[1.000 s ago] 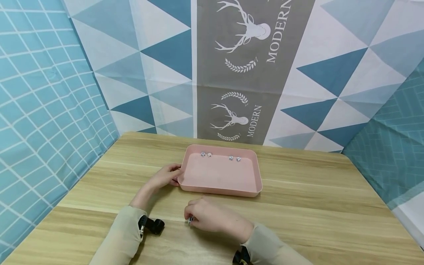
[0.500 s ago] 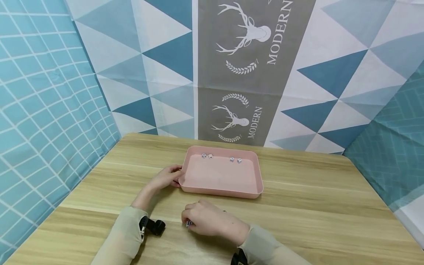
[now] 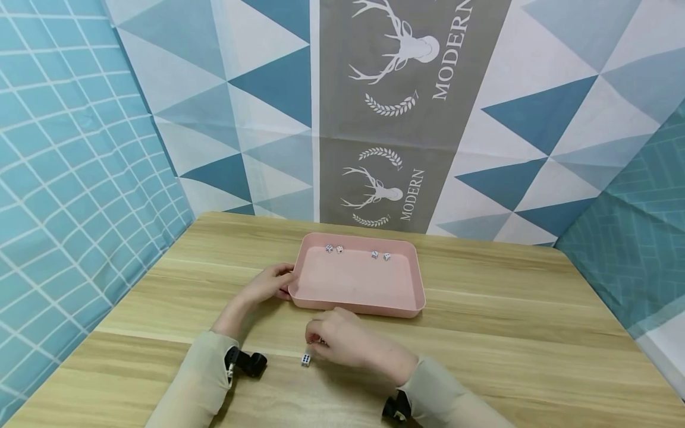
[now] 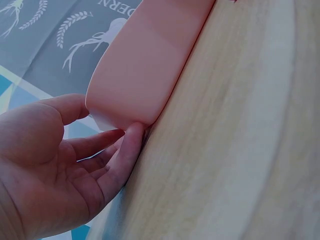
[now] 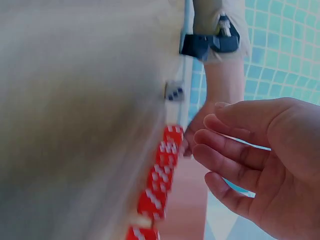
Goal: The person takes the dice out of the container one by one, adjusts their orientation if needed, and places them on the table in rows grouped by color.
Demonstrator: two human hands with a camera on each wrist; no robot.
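Note:
My left hand [image 3: 267, 282] is at the left side of the pink tray [image 3: 355, 308]. In the left wrist view its thumb meets the rim while the other fingers curl against the lower corner, gripping it. On the wooden table, just left of my right hand [image 3: 342, 339], lies a white die [image 3: 305, 359] with dark dots. The right wrist view has this die [image 5: 174, 91] too, beyond a row of several red dice [image 5: 159, 178]. Beside that row the right-hand fingers are loosely bent, with nothing between them. From the head view, the right hand hides most of the red dice.
Inside the tray, along its far wall, sit two pairs of light dice: a left pair [image 3: 334, 249] and a right pair [image 3: 380, 256]. A patterned cloth backdrop [image 3: 278, 148] rises behind the table [image 3: 508, 333]. Black wrist cameras are strapped over both sleeves.
My right hand has let go of the white die, which now lies on the table, and has moved off to the right and slightly away. The left hand stays at the tray.

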